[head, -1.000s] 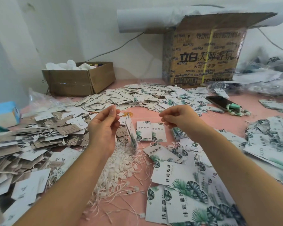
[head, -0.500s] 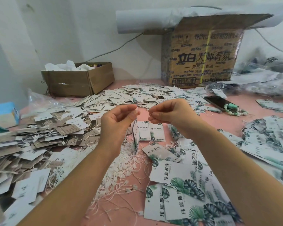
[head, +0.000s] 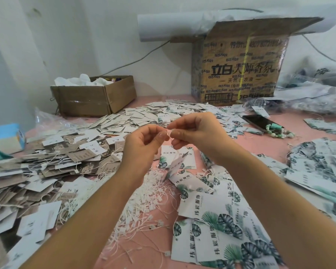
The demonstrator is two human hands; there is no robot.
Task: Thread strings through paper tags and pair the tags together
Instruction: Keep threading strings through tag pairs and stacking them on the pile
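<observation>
My left hand [head: 144,144] and my right hand [head: 194,133] are raised over the pink table, fingertips almost touching, each pinching an end of a thin white string [head: 169,135]. From that string hangs a white paper tag with a leaf print [head: 176,165], tilted on edge below my hands. A heap of loose white strings with plastic ends [head: 149,200] lies under my forearms. Leaf-printed tags [head: 217,220] cover the table at the front right.
Brown and white strung tags [head: 52,164] pile up on the left, small white tags [head: 144,117] at the back. A low cardboard box [head: 93,98], a tall printed carton [head: 241,68], a phone [head: 258,122], a bead bracelet [head: 279,133] and a blue tissue box [head: 6,136] stand around.
My hands have come together from well apart until the fingertips nearly meet. The hanging tag has swung to the right and now tilts under my right hand.
</observation>
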